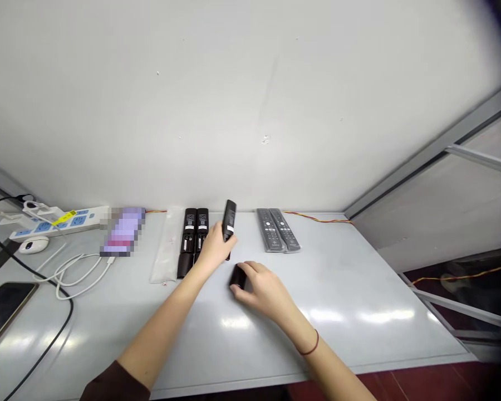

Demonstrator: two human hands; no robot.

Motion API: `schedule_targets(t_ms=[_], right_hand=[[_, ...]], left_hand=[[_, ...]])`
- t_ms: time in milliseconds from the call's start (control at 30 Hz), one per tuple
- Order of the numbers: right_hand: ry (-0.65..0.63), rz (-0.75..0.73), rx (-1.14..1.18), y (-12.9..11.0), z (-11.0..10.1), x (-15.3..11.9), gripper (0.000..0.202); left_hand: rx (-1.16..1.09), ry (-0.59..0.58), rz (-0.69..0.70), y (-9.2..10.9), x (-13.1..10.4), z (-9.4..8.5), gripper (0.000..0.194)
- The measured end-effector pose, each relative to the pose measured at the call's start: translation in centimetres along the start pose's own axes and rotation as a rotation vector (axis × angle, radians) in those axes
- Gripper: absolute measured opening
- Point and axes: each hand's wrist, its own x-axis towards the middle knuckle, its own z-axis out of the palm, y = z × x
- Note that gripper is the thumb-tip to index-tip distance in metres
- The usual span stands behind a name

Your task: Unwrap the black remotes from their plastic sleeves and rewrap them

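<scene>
My left hand is closed around a black remote control, its back side with a small white label facing up. The lower part of that remote is hidden by my fingers. Nearer to me, my right hand grips a small black battery cover just above or on the table; I cannot tell which. Left of my left hand lie two black remotes, a left one and a right one, face down with battery compartments exposed. A loose black cover lies below the left one.
Two remotes in clear sleeves lie face up to the right. Clear plastic bags lie on the left. Further left are a power strip, a blurred phone, a white cable, a white earbud case and another phone.
</scene>
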Motion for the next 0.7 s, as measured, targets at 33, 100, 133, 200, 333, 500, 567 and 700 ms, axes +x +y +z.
schedule_targets(t_ms=[33,100,133,200,333,500,567,700], right_hand=[[0.021,0.020,0.031,0.2,-0.6,0.3,0.034],[0.108,0.027,0.093,0.2,-1.7,1.2,0.033],[0.160,0.008,0.123,0.0,-2.0,1.7,0.033],[0.260,-0.075,0.183,-0.7,-2.1,2.7,0.037],[0.365,-0.313,0.247,-2.5,-0.4,4.6,0.048],[0.435,-0.483,0.138,-3.3,2.4,6.1,0.045],[0.437,-0.504,0.098,-3.0,3.0,6.2,0.043],[0.418,-0.526,0.055,-2.5,3.4,5.8,0.042]], left_hand=[[-0.114,0.026,-0.020,-0.5,-0.1,-0.5,0.030],[-0.353,0.049,-0.080,-1.4,-0.5,-1.4,0.034],[-0.481,0.047,-0.119,-1.7,-0.7,-1.9,0.037],[-0.738,0.028,-0.188,-2.2,-1.2,-2.5,0.042],[-1.053,0.067,-0.274,-2.3,-2.1,-3.3,0.044],[-1.246,-0.110,-0.386,-2.4,-2.8,-3.8,0.057],[-1.284,-0.165,-0.370,-2.6,-3.0,-3.9,0.059],[-1.333,-0.194,-0.366,-2.8,-3.2,-4.0,0.056]])
